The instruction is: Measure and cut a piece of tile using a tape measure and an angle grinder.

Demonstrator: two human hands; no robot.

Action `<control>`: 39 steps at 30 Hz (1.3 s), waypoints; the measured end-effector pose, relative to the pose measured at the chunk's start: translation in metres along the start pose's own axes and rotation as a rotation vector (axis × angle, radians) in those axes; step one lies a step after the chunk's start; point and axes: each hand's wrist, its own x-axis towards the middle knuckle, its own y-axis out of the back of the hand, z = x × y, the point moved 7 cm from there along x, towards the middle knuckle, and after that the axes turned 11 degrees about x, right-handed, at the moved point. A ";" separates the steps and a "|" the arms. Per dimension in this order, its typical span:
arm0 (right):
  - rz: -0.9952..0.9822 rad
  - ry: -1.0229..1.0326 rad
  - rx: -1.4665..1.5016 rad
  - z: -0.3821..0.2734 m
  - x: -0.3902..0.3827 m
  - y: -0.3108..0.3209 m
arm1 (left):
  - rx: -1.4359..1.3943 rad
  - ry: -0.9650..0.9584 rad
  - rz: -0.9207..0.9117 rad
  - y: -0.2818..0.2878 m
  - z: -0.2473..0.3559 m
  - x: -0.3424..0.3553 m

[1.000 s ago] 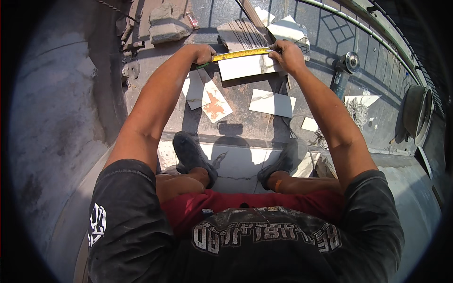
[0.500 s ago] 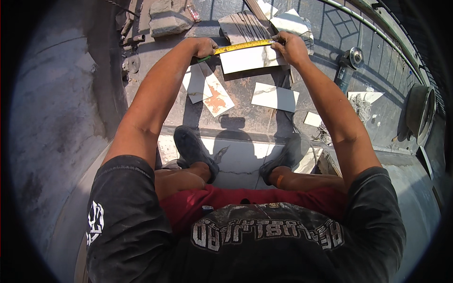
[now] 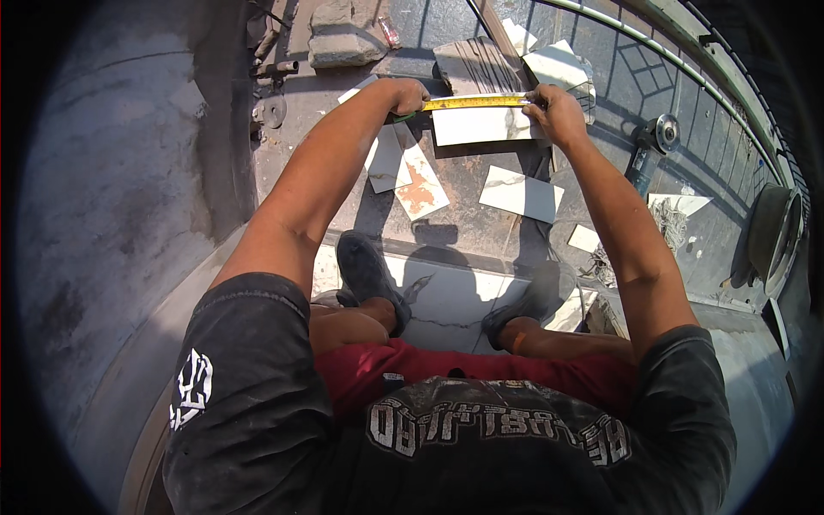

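Note:
My left hand [image 3: 407, 98] is closed on a green-edged tape measure [image 3: 402, 117], partly hidden under it. Its yellow blade [image 3: 472, 102] stretches sideways along the far edge of a white veined tile strip [image 3: 476, 129]. My right hand [image 3: 556, 115] pinches the blade's other end at the tile's right end. Just beyond the strip is a grey scored slab [image 3: 470, 64]. White tile offcuts [image 3: 521, 194] lie nearer me, and more lie below my left hand [image 3: 421, 176], one with orange patches.
A stone block [image 3: 348, 34], pipe pieces [image 3: 276, 67] and white shards [image 3: 549, 60] lie farther off. An angle grinder [image 3: 652, 150], tangled pale debris [image 3: 665, 223] and a metal basin [image 3: 768, 227] are right. A curved railing [image 3: 635, 34] runs behind; a concrete wall [image 3: 129, 146] is left.
The view has shifted, so the scene and both arms sit farther right in the picture. Both hands keep the tape stretched along the tile, with little other change.

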 end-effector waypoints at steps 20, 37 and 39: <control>0.468 -0.027 0.174 0.050 -0.010 0.114 | -0.740 0.155 0.038 0.016 -0.052 -0.090; -0.296 -0.236 -0.113 0.085 -0.241 0.131 | -0.614 0.611 0.246 -0.149 -0.140 -0.262; -0.316 -0.230 -0.152 0.096 -0.254 0.114 | -0.394 0.624 0.325 -0.156 -0.139 -0.254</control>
